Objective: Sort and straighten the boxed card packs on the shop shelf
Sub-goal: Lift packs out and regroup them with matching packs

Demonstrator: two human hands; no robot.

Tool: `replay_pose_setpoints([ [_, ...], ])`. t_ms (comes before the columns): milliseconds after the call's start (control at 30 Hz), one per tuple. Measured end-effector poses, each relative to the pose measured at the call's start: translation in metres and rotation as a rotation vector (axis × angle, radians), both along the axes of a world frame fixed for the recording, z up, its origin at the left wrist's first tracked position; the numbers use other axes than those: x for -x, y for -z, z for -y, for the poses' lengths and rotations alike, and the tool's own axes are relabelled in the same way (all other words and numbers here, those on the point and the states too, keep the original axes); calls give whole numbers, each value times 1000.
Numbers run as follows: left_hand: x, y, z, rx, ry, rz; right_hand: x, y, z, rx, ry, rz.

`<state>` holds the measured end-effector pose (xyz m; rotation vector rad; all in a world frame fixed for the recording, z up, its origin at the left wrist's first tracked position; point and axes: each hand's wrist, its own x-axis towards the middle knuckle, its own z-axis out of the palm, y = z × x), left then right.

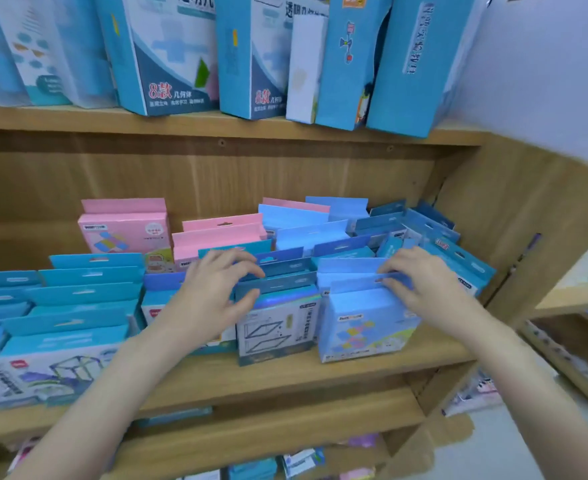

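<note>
Toward the right end of the middle shelf, at its front edge, I've got both hands in the card packs. My left hand sits on the dark blue pack with the frame drawing on its face, fingers curled over the hanging tabs behind it, thumb out in front, the tab in between. My right hand is on the light blue pack just beside it, fingertips hooked over the top flap; whether the thumb closes behind I cannot tell.

Both packs stand at the front edge but tilt, the dark one leaning left and sticking out past its neighbour. So I judge this as the straightening step for these two front rows, not sorting yet.

Behind them it's a jumble: the blue packs near the right wall lie fanned and twisted, and the pink packs stand further back toward the middle. The teal rows at the left end look tidy already.

Next move, I'd say: square both fronts to the shelf edge, push each row back upright, then tackle that right corner. Gentle pressure, since the tabs bend easily.

Up on the top shelf the tall boxes lean a bit too.
</note>
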<state>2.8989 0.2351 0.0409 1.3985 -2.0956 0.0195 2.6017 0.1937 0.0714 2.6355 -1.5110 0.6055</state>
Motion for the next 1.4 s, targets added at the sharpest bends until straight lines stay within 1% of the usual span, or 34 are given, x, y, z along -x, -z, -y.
replay_pose_setpoints([
  [133, 9, 14, -4, -3, -82, 42, 0, 25, 14, 17, -14, -11],
  [267, 10, 16, -9, 19, -142, -13, 2, 18, 14, 1, -38, 52],
  [467, 0, 15, -25, 78, -217, -64, -14, 4, 11, -7, -188, 145],
  [600, -23, 10, -38, 120, -309, -62, -46, -5, 17, 11, -267, 182],
  [800, -84, 0, -57, 108, -465, -46, -126, -14, 23, -59, -425, 212],
  [933, -135, -5, -66, 123, -493, -19, -200, -19, 40, -117, -510, 164],
  [1067, -175, -8, -65, 84, -493, 30, -284, -25, 65, -199, -510, 51],
  [1133, -187, -6, -63, 28, -475, 62, -319, -23, 81, -210, -462, -16],
  [1233, -198, -1, -61, -51, -423, 104, -354, -16, 97, -158, -331, -143],
  [1333, -207, 4, -62, -71, -383, 91, -374, -9, 100, -108, -250, -219],
  [1400, -212, 9, -63, -38, -350, 82, -383, -8, 99, -70, -211, -252],
])
